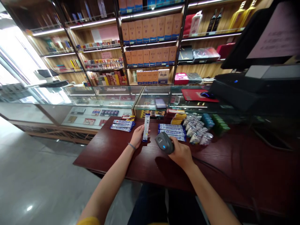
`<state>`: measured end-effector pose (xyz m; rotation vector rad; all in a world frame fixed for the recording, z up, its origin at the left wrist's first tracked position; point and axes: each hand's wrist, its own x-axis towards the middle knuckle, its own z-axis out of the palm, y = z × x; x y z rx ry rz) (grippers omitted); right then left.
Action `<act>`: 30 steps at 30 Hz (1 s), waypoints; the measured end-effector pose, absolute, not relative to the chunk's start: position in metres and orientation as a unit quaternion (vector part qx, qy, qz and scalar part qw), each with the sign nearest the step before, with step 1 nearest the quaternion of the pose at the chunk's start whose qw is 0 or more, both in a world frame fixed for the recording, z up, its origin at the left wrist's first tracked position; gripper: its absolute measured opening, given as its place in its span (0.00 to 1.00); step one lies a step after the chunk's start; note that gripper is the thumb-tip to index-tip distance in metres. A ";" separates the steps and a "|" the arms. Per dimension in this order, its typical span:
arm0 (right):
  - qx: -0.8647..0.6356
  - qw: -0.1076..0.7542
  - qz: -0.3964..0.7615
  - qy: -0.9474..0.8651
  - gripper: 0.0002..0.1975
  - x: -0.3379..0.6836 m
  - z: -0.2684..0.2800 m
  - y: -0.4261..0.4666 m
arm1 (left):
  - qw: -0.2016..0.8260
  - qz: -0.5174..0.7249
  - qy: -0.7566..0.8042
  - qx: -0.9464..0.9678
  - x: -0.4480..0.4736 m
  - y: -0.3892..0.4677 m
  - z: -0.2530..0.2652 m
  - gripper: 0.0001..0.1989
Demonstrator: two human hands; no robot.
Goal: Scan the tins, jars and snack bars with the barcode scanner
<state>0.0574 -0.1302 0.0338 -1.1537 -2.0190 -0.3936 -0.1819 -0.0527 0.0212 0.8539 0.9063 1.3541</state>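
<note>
My left hand (137,136) is closed around a long blue-and-white snack packet (146,127), held upright just above the dark wooden counter (103,156). In my right hand (182,153) is a black barcode scanner (165,143) with a small blue light, its head turned toward the packet. A cable runs off to the right across the wood. Left of the packet lies a small pile of similar packets (122,125). Behind the scanner rests another row of these blue-and-white packets (172,131).
Several small cans (196,128), green packs (217,123) and yellow packs (177,118) stand at the counter's back. A glass display case (103,93) runs behind. A black register (257,89) and a red mouse pad (192,95) are at right. Boxes (150,29) fill the shelves.
</note>
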 end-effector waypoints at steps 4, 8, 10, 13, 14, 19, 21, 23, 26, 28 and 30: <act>-0.456 0.354 -0.134 -0.805 0.13 0.055 0.034 -0.131 | 0.594 0.579 0.409 0.380 -0.185 -0.055 0.019 0.18; -0.450 0.348 -0.127 -0.813 0.13 0.055 0.036 -0.132 | 0.591 0.574 0.417 0.383 -0.184 -0.054 0.019 0.18; -0.449 0.361 -0.131 -0.807 0.13 0.055 0.036 -0.132 | 0.601 0.572 0.408 0.380 -0.183 -0.055 0.019 0.19; -0.459 0.368 -0.132 -0.798 0.13 0.054 0.037 -0.132 | 0.618 0.572 0.395 0.366 -0.184 -0.056 0.021 0.19; -0.464 0.371 -0.133 -0.793 0.13 0.055 0.037 -0.132 | 0.621 0.573 0.394 0.362 -0.185 -0.057 0.021 0.19; -0.524 0.371 -0.142 -0.753 0.13 0.069 0.037 -0.128 | 0.621 0.565 0.383 0.385 -0.184 -0.059 0.024 0.22; -0.565 0.360 -0.147 -0.728 0.14 0.080 0.037 -0.124 | 0.604 0.556 0.378 0.428 -0.181 -0.055 0.026 0.24; -0.609 0.360 -0.157 -0.689 0.16 0.092 0.038 -0.121 | 0.554 0.537 0.393 0.500 -0.176 -0.049 0.029 0.26; -0.664 0.376 -0.174 -0.622 0.18 0.104 0.041 -0.117 | 0.385 0.485 0.438 0.652 -0.162 -0.041 0.034 0.21; -0.680 0.391 -0.183 -0.593 0.19 0.109 0.043 -0.116 | 0.250 0.433 0.445 0.743 -0.151 -0.039 0.037 0.17; -0.689 0.404 -0.191 -0.571 0.19 0.113 0.044 -0.115 | 0.150 0.371 0.427 0.811 -0.137 -0.040 0.037 0.15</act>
